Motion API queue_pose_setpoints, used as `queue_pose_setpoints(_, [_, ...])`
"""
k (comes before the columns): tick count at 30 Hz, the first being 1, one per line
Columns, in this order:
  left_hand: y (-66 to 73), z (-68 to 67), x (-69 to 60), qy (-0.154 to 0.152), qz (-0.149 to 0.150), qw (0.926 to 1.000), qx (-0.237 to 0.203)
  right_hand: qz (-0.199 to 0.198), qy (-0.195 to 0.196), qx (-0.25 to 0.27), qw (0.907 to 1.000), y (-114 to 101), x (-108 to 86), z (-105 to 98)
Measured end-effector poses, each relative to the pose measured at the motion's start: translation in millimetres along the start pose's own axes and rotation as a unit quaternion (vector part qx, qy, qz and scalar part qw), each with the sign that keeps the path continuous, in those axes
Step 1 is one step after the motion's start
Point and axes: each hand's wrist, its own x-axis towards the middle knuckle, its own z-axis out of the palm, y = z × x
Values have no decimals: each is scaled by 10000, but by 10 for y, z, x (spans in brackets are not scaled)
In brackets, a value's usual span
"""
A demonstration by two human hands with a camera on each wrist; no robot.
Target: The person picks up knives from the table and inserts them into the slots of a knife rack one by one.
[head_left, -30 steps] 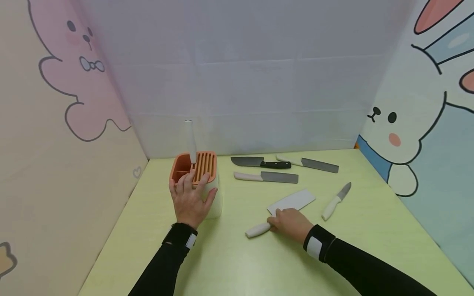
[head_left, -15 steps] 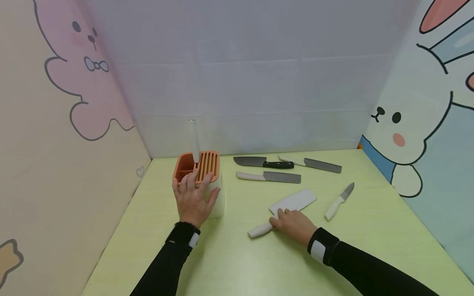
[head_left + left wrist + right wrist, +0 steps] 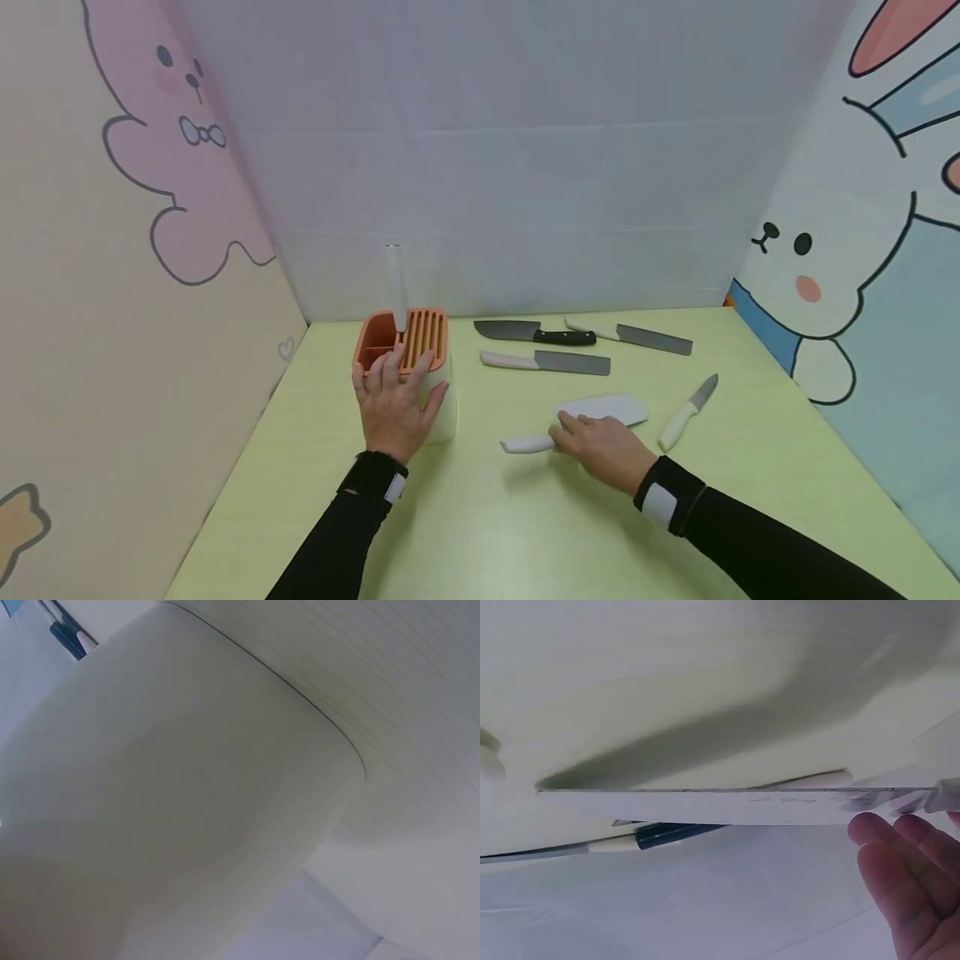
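My right hand (image 3: 606, 452) pinches a cleaver (image 3: 617, 406) where its pale handle meets the broad blade. The handle points left, and a shadow lies on the table below it. In the right wrist view the cleaver (image 3: 705, 806) appears edge-on, above fingertips (image 3: 874, 829). My left hand (image 3: 393, 418) rests against the front of a white knife block (image 3: 447, 417), fingers spread up to its orange slotted top. One white-handled knife (image 3: 397, 292) stands upright in the block. The block's wall (image 3: 187, 765) fills most of the left wrist view, where no fingers are distinguishable.
Behind the cleaver lie a black-handled knife (image 3: 506, 330), a rectangular-bladed knife (image 3: 572, 362) and another such knife (image 3: 654, 339). A small white-handled knife (image 3: 677, 427) lies to the right. Walls enclose the pale green table (image 3: 480, 533) at the back and sides.
The cleaver has come up off the table in my right hand, and its handle has swung more level. My left hand stays at the knife block.
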Motion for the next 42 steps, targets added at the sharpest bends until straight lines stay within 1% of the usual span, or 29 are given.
queue_pose_setpoints(4, [3, 0, -6, 9, 15, 10000, 18, -127, 400, -141, 9990, 56, 61, -161])
queue_pose_setpoints(6, [3, 1, -7, -6, 16, 10000, 31, -134, 700, -217, 9972, 93, 97, -237])
queue_pose_setpoints(10, [5, -1, -9, -19, 15, 10000, 41, 7, 1199, -218, 9926, 178, 169, -422])
queue_pose_setpoints(15, [7, 0, -8, 14, 26, 10000, 48, 264, 1596, -315, 9863, 310, 254, -676])
queue_pose_setpoints(18, [7, 4, -3, 33, 37, 10000, 43, 441, 1855, -402, 9808, 393, 294, -816])
queue_pose_setpoints(20, [10, 1, -2, 34, 42, 10000, 43, 642, 2000, -346, 9771, 445, 321, -903])
queue_pose_setpoints(21, [12, -2, -1, 40, 43, 10000, 39, 785, 2050, -237, 9753, 467, 335, -946])
queue_pose_setpoints(23, [15, -6, 0, 55, 47, 10000, 30, 1201, 2083, 145, 9705, 510, 363, -1024])
queue_pose_setpoints(24, [16, -8, 0, 64, 47, 10000, 28, 1453, 2102, 394, 9660, 532, 378, -1058])
queue_pose_setpoints(26, [17, -10, -2, 77, 47, 10000, 30, 1967, 2141, 1007, 9515, 572, 413, -1119])
queue_pose_setpoints(27, [16, -9, -4, 85, 48, 9999, 30, 2214, 2153, 1381, 9410, 592, 431, -1145])
queue_pose_setpoints(28, [12, -6, -5, 85, 45, 9999, 34, 2450, 2157, 1767, 9286, 612, 452, -1167])
queue_pose_setpoints(31, [1, 3, -8, 90, 47, 9999, 39, 2976, 2207, 2887, 8829, 670, 508, -1226])
queue_pose_setpoints(32, [-2, 7, -8, 101, 57, 9999, 30, 3135, 2206, 3260, 8642, 689, 518, -1243])
queue_pose_setpoints(35, [-4, 14, -5, 93, 86, 9999, 11, 3518, 2210, 4271, 8031, 743, 522, -1281])
queue_pose_setpoints(37, [-3, 15, -4, 87, 104, 9999, 1, 3641, 2229, 4961, 7561, 776, 512, -1294])
queue_pose_setpoints(38, [-3, 15, -4, 79, 108, 9999, 7, 3672, 2242, 5319, 7294, 792, 504, -1295])
queue_pose_setpoints(39, [-2, 13, -5, 70, 110, 9999, 15, 3677, 2252, 5610, 7066, 809, 499, -1294])
queue_pose_setpoints(40, [-3, 13, -4, 79, 111, 9999, 27, 3672, 2263, 5853, 6865, 825, 496, -1290])
queue_pose_setpoints(42, [-5, 10, -3, 72, 100, 9999, 43, 3654, 2295, 6209, 6544, 859, 500, -1279])
